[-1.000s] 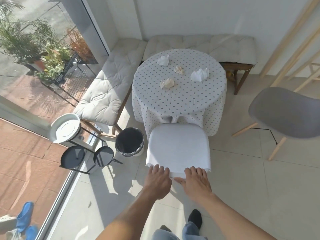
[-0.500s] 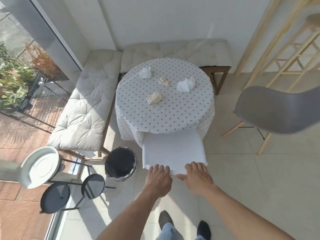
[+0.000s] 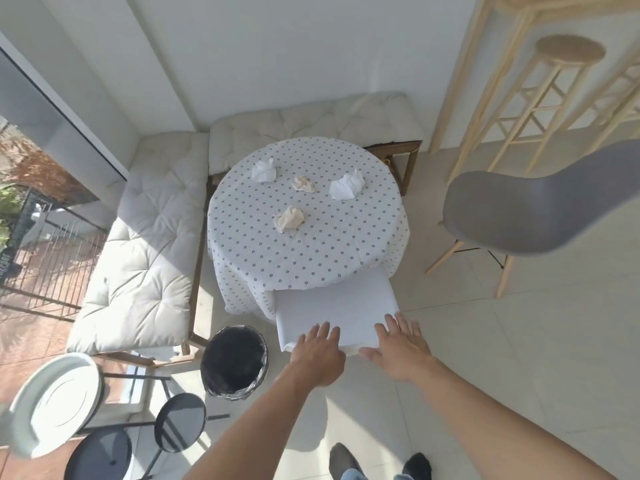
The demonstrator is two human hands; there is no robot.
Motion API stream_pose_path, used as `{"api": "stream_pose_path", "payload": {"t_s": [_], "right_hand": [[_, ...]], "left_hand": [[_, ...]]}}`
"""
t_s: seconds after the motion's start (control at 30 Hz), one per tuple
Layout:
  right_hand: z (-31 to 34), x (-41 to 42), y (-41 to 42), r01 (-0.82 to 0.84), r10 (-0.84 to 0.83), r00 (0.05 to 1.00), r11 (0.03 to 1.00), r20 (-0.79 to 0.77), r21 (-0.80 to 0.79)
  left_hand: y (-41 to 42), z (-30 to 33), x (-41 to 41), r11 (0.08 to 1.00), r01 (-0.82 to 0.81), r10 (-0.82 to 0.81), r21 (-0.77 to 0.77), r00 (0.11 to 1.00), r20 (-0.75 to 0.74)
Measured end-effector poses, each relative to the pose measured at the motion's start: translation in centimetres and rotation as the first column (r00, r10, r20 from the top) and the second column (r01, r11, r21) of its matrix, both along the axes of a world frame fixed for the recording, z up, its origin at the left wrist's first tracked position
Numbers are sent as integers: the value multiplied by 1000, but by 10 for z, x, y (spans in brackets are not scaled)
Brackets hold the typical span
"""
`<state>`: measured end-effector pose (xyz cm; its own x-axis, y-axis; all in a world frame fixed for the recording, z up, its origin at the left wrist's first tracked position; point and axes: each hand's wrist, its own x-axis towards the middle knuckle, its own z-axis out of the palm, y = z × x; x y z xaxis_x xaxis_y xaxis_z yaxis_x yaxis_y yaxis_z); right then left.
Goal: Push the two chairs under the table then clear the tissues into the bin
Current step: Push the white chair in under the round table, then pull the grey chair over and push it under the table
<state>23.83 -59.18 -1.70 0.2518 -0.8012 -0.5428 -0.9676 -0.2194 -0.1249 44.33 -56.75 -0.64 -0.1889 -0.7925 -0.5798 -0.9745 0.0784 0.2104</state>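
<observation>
A white square chair (image 3: 336, 308) sits partly under the round table (image 3: 332, 251), which wears a dotted cloth. My left hand (image 3: 320, 353) and my right hand (image 3: 398, 346) lie flat on the seat's near edge, fingers spread, holding nothing. A grey shell chair (image 3: 533, 213) on wooden legs stands apart to the right of the table. Several crumpled tissues lie on the cloth: a white tissue (image 3: 264, 170) at the back left, a white tissue (image 3: 347, 184) at the back right, a beige tissue (image 3: 303, 183) between them, and a beige tissue (image 3: 289, 218) nearer me. The black-lined bin (image 3: 234, 362) stands on the floor left of the white chair.
Cushioned benches (image 3: 145, 244) wrap the table's left and far sides. A white round tray stand (image 3: 57, 403) and dark round side tables (image 3: 180, 426) crowd the lower left by the glass wall. Pale wooden stools (image 3: 568, 53) stand at the back right. My feet (image 3: 381, 462) are on the tiled floor.
The white chair has slid further under the table with both my hands on its near edge; less of the seat shows. I have stepped forward.
</observation>
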Motion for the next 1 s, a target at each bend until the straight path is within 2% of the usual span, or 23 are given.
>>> {"api": "stream_pose_path", "payload": {"t_s": [0.13,0.4,0.67,1.0], "right_hand": [[26,-31,-23,82,-81,997,996,4,-21],[88,-129,-78,200,-195,980,968,46,-149],[122,-302,-120,258,-272,962,932,-19,-254],[145,-506,-176,277,-293,955,932,-38,-232]], "left_hand": [[-27,19,-13,998,-8,8,-67,1000,4],[-101,61,-93,981,126,-124,-149,992,24],[-163,83,-256,967,193,-188,-166,981,45],[-232,106,-467,967,178,-177,-183,984,22]]}}
